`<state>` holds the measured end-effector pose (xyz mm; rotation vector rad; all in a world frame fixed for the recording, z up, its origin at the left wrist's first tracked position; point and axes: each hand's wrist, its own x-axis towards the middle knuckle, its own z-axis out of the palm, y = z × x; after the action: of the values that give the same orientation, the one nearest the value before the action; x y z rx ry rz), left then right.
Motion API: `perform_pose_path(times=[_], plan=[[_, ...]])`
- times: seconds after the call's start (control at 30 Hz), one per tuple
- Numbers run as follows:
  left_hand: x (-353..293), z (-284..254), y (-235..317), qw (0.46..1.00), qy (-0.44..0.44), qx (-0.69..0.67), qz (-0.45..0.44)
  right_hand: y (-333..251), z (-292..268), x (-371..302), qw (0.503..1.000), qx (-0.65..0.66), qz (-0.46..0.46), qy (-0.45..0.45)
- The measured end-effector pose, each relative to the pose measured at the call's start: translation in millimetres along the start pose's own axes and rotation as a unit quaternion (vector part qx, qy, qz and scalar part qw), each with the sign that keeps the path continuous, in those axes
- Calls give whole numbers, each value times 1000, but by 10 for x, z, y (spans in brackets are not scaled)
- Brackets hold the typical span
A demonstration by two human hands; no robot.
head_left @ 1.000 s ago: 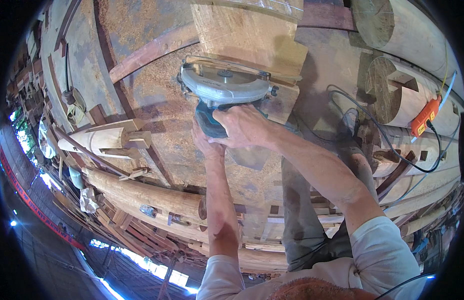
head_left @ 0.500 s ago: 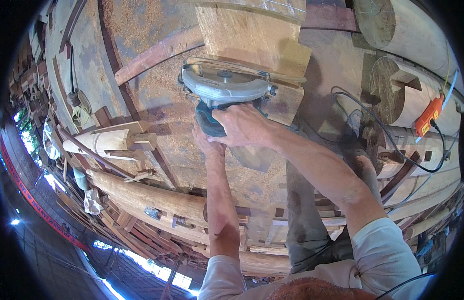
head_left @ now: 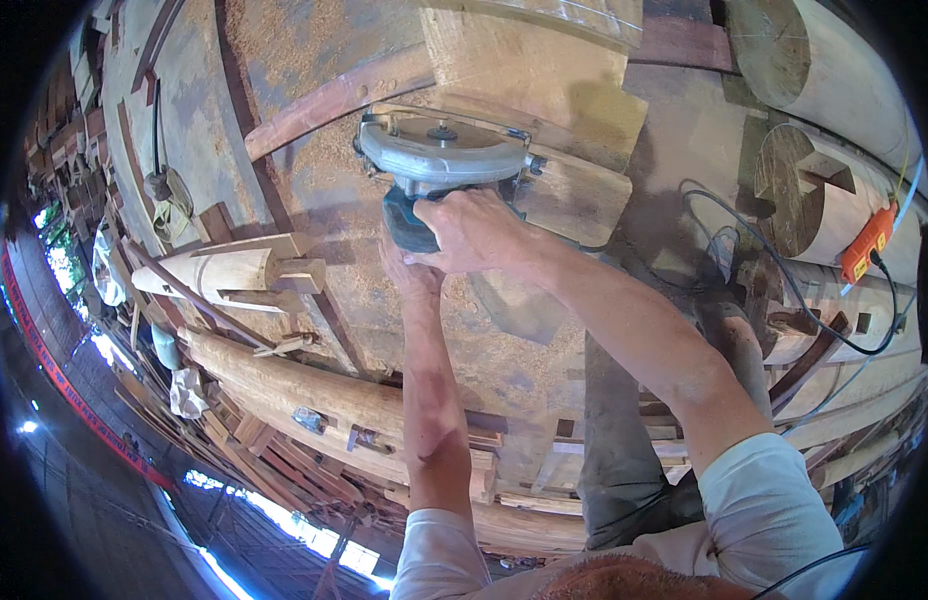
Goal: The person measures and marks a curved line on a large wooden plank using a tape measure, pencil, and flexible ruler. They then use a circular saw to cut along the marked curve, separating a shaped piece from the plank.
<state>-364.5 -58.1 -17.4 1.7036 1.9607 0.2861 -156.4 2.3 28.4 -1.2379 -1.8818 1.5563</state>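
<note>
I hold a circular saw (head_left: 444,158), with a curved grey guard and a teal body, low over a pale timber block (head_left: 524,60). My right hand (head_left: 474,232) is closed round its rear handle. My left hand (head_left: 414,272) grips the teal housing from the left and below, its fingertips partly hidden behind the tool. The saw sits off the left part of the timber's near end, and a lighter stepped section (head_left: 574,195) of wood shows to its right. The lower edge of the blade cannot be made out.
Sawdust (head_left: 314,40) covers the floor beneath a reddish beam (head_left: 334,105). Thick round logs (head_left: 794,190) lie at the right, with an orange power box (head_left: 868,243) and a looping black cable (head_left: 759,235). A notched timber (head_left: 214,275) and a long log (head_left: 304,385) lie at left.
Both hands and the saw have moved left relative to the timber, exposing more of its stepped right section. The whole view has shifted slightly.
</note>
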Motion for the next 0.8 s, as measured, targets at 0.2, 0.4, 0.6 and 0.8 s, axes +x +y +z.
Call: perform_pose_path(times=[0.2, 0.4, 0.6, 0.8], plan=[[-103, -57, 121, 996, 66, 32, 50, -36, 83, -88, 996, -29, -56, 66], [-800, -393, 952, 961, 233, 104, 103, -378, -243, -680, 976, -96, -127, 148], [-3061, -556, 1058, 975, -10, -69, -210, -1142, -1056, -1807, 972, -115, -59, 195], [-6422, -265, 371, 892, -324, -114, -293, -1797, -1743, -2659, 968, -100, 158, 166]])
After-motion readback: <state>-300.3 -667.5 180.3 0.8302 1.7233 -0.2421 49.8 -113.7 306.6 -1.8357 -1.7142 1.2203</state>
